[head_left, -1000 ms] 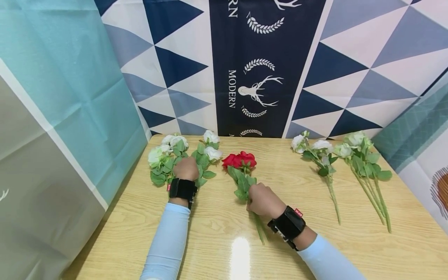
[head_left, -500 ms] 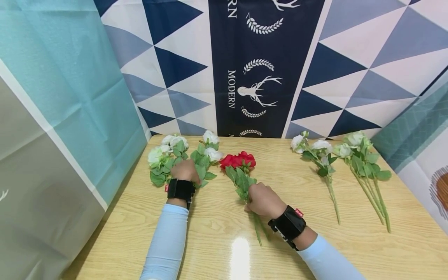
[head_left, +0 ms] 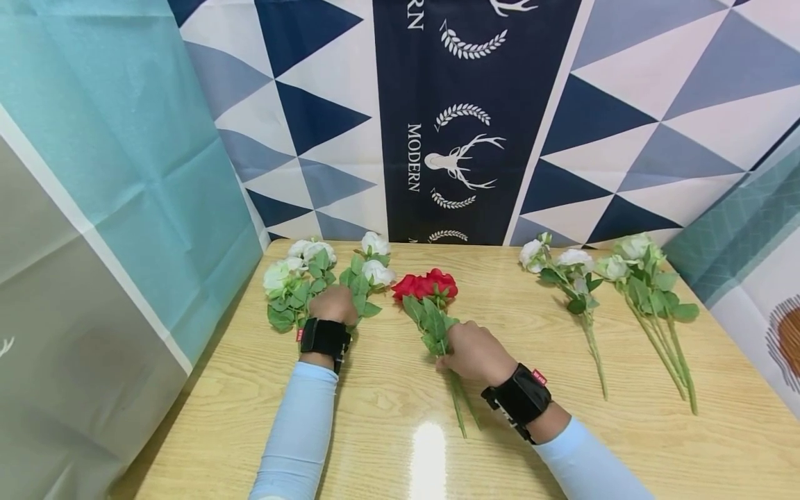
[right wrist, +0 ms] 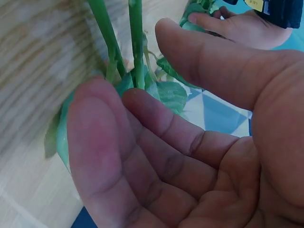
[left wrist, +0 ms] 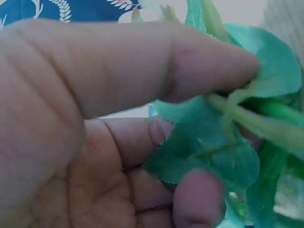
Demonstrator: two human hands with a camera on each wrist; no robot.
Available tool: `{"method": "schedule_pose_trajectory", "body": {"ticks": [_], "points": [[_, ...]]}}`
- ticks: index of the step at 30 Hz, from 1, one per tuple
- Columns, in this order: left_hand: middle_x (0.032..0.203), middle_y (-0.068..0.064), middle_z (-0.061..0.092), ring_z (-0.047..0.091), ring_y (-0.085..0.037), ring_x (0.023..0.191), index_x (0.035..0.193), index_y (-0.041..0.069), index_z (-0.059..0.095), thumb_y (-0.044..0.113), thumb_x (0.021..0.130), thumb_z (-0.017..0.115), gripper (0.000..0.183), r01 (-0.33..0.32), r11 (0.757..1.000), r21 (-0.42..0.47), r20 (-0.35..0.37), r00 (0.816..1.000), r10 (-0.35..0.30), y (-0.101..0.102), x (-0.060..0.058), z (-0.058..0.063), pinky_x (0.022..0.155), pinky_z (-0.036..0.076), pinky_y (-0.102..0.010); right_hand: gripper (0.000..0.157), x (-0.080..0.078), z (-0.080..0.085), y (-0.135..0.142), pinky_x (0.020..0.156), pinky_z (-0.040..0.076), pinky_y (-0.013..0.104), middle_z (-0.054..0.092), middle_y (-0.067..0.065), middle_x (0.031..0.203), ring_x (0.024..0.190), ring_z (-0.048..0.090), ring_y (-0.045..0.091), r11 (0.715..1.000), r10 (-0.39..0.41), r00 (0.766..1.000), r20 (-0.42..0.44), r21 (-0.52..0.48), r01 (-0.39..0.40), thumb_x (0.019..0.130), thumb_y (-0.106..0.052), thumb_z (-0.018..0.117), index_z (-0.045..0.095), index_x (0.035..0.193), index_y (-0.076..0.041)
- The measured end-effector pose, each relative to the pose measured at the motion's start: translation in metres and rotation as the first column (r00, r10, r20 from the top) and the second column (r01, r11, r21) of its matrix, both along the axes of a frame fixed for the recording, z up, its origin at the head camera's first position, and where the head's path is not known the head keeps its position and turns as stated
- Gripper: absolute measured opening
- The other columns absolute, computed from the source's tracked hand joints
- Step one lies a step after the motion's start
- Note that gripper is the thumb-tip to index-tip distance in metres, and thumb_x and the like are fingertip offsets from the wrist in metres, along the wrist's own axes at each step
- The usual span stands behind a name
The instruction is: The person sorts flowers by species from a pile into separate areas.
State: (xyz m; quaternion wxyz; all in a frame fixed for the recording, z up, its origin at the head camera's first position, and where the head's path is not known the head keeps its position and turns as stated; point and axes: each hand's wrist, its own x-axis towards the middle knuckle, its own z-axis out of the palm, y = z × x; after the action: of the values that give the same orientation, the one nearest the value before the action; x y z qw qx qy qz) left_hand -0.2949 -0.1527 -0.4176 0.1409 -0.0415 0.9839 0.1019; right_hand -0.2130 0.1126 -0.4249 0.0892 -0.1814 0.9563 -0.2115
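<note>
Red artificial roses (head_left: pixel 431 285) lie mid-table, their leafy stems pointing toward me. My right hand (head_left: pixel 478 353) is at those stems. In the right wrist view, its loosely bent fingers are beside the green stems (right wrist: pixel 137 42), and the thumb (right wrist: pixel 178 45) stands apart from them. Farther left, my left hand (head_left: pixel 334 305) is among white artificial roses (head_left: pixel 378 272) and their leaves. The left wrist view has its thumb and fingers around a pale stem (left wrist: pixel 266 124) and green leaves (left wrist: pixel 204 137). The left hand hides the lower stems in the head view.
Pale white-green roses (head_left: pixel 281 276) lie at the table's back left corner. Toward the right are a white rose spray (head_left: pixel 575 262) and a pale green bunch (head_left: pixel 634 253). A patterned cloth (head_left: pixel 331 118) hangs behind the wooden table (head_left: pixel 531 444).
The white roses at my left hand have shifted slightly left. The red roses' stem ends have swung a little left, and my right hand has moved slightly away from them to the right.
</note>
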Motion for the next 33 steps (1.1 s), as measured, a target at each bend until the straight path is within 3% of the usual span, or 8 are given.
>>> {"method": "schedule_pose_trajectory", "body": {"ticks": [3, 6, 16, 18, 21, 25, 28, 33], "points": [[0.067, -0.006, 0.052, 0.048, -0.021, 0.061, 0.083, 0.007, 0.072, 0.012, 0.097, 0.061, 0.018, -0.010, 1.000, 0.012, -0.043, 0.999, 0.010, -0.002, 0.002, 0.004, 0.062, 0.039, -0.039, 0.058, 0.000, 0.004, 0.002, 0.051, 0.025, 0.026, 0.019, -0.008, 0.053, 0.046, 0.026, 0.010, 1.000, -0.004, 1.000, -0.011, 0.003, 0.004, 0.088, -0.024, 0.083, 0.036, 0.055, -0.019], [0.068, -0.008, 0.057, 0.050, -0.022, 0.059, 0.075, 0.007, 0.068, 0.012, 0.095, 0.063, 0.020, -0.031, 0.999, 0.033, -0.118, 0.992, 0.035, -0.005, 0.006, 0.010, 0.056, 0.039, -0.037, 0.060, 0.001, 0.008, 0.005, 0.051, 0.024, 0.026, 0.016, -0.009, 0.054, 0.048, 0.022, 0.009, 1.000, -0.003, 0.999, -0.036, 0.002, 0.003, 0.088, -0.024, 0.083, 0.034, 0.054, -0.020], [0.065, -0.008, 0.054, 0.051, -0.022, 0.055, 0.063, 0.012, 0.054, 0.012, 0.090, 0.065, 0.029, -0.069, 0.988, 0.137, -0.253, 0.962, 0.103, -0.018, 0.015, 0.034, 0.047, 0.040, -0.036, 0.062, 0.002, 0.019, 0.018, 0.055, 0.014, 0.028, 0.010, -0.007, 0.064, 0.056, 0.009, 0.010, 0.998, 0.003, 0.997, -0.079, -0.057, -0.008, 0.090, -0.021, 0.081, 0.024, 0.064, -0.020], [0.066, -0.010, 0.057, 0.054, -0.025, 0.056, 0.063, 0.012, 0.054, 0.011, 0.090, 0.063, 0.029, -0.082, 0.985, 0.149, -0.291, 0.949, 0.122, -0.019, 0.017, 0.040, 0.047, 0.042, -0.038, 0.061, 0.002, 0.022, 0.020, 0.056, 0.014, 0.030, 0.010, -0.006, 0.066, 0.057, 0.010, 0.011, 0.997, 0.002, 0.996, -0.088, -0.073, -0.008, 0.090, -0.020, 0.081, 0.024, 0.067, -0.020], [0.067, -0.013, 0.059, 0.058, -0.030, 0.059, 0.061, 0.012, 0.051, 0.010, 0.089, 0.062, 0.030, -0.085, 0.980, 0.181, -0.360, 0.921, 0.146, -0.021, 0.024, 0.049, 0.047, 0.044, -0.042, 0.049, 0.003, 0.027, 0.022, 0.056, 0.018, 0.030, 0.016, -0.006, 0.067, 0.057, 0.015, 0.011, 0.997, -0.007, 0.994, -0.113, -0.083, -0.002, 0.089, -0.020, 0.081, 0.037, 0.069, -0.016], [0.060, -0.007, 0.048, 0.056, -0.029, 0.056, 0.059, 0.015, 0.042, 0.014, 0.091, 0.063, 0.038, -0.058, 0.969, 0.241, -0.455, 0.875, 0.166, -0.020, 0.033, 0.064, 0.046, 0.042, -0.042, 0.026, 0.004, 0.035, 0.025, 0.054, 0.035, 0.029, 0.043, -0.003, 0.061, 0.053, 0.040, 0.011, 0.993, -0.042, 0.986, -0.164, -0.113, 0.023, 0.091, -0.021, 0.080, 0.065, 0.093, 0.000], [0.057, -0.003, 0.038, 0.051, -0.026, 0.052, 0.062, 0.015, 0.041, 0.018, 0.094, 0.065, 0.040, 0.006, 0.959, 0.283, -0.528, 0.836, 0.150, -0.017, 0.041, 0.072, 0.045, 0.038, -0.037, 0.037, 0.005, 0.039, 0.025, 0.056, 0.044, 0.032, 0.059, 0.000, 0.064, 0.054, 0.052, 0.013, 0.984, -0.068, 0.976, -0.206, -0.178, 0.031, 0.093, -0.022, 0.078, 0.065, 0.115, 0.005], [0.058, -0.002, 0.034, 0.042, -0.021, 0.050, 0.070, 0.011, 0.049, 0.020, 0.097, 0.068, 0.034, 0.184, 0.926, 0.329, -0.604, 0.795, 0.057, -0.009, 0.052, 0.085, 0.050, 0.033, -0.033, 0.040, 0.007, 0.041, 0.018, 0.060, 0.049, 0.031, 0.065, -0.004, 0.075, 0.060, 0.057, 0.009, 0.942, -0.085, 0.953, -0.290, -0.336, -0.018, 0.094, -0.025, 0.077, 0.063, 0.124, -0.001]]}}
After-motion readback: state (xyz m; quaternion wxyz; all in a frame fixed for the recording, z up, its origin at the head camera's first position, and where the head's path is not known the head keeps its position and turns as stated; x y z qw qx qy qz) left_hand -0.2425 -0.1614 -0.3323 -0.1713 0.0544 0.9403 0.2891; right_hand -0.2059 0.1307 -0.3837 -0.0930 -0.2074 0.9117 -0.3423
